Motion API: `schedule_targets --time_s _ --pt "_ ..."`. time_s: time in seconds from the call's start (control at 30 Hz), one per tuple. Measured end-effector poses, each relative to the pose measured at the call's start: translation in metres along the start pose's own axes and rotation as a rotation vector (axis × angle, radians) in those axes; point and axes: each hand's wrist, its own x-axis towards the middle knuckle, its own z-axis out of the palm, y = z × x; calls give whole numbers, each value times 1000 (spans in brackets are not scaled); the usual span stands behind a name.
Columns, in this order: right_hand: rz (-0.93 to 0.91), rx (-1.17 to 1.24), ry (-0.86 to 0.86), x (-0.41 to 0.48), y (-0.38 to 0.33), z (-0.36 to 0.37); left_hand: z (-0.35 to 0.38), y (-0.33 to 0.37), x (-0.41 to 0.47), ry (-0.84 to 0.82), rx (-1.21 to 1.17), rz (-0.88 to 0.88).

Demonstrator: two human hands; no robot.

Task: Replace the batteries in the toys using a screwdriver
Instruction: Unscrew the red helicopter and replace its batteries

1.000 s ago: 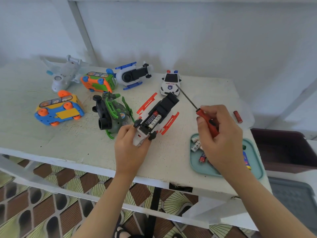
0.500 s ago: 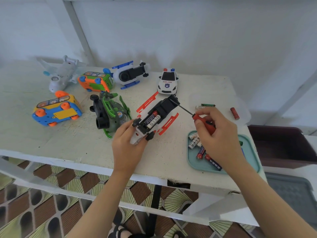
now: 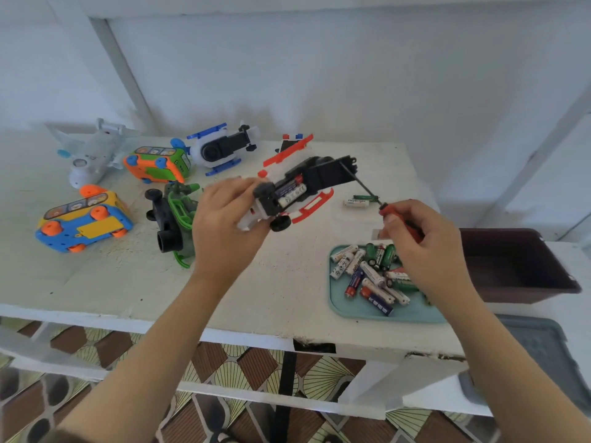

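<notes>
toy: the red, white and black helicopter (image 3: 307, 183) is held off the bench (image 3: 287, 282), belly up, above its middle, with the tail tipped toward the back edge.
left grip: the left grip (image 3: 224, 225) is clenched round the toy's white nose end and carries its whole weight.
right grip: the right grip (image 3: 422, 251) pinches the red handle of the screwdriver (image 3: 361, 187). its dark shaft slants up to the black tail block, and i cannot tell whether the tip sits in a screw head.
battery bay: it is open, with no cover on it, and two cells (image 3: 292, 193) lie side by side inside.
step in hand: probably working the tool at the tail end while the bay is open. whether these cells are old or fresh cannot be told.
doing it well: lower the toy so it rests on the bench, since a toy held in the air by one end twists under tool pressure. keep the shaft in line with whatever it turns or levers, and press lightly.
risk: the tilt could let the cells slide out, and a slipped tip could scar the plastic.
spares: the teal tray (image 3: 361, 310) at the front right corner holds a heap of batteries (image 3: 371, 273). two loose batteries (image 3: 356, 203) lie behind it near the right edge.
polarity: match each cell to the bay's marks before closing.
</notes>
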Motion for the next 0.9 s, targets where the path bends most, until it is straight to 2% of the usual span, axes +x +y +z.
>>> schedule_targets --time_s 0.13,0.3,0.4,0.9 --pt "22 6 74 -1 4 -9 19 3 27 -10 -16 61" --pt "106 66 57 -1 11 -17 47 7 44 -48 -46 124" --pt "95 46 87 0 16 -21 60 11 48 -73 -54 133" --pt "133 -221 -66 36 35 -33 96 26 47 -180 -90 175"
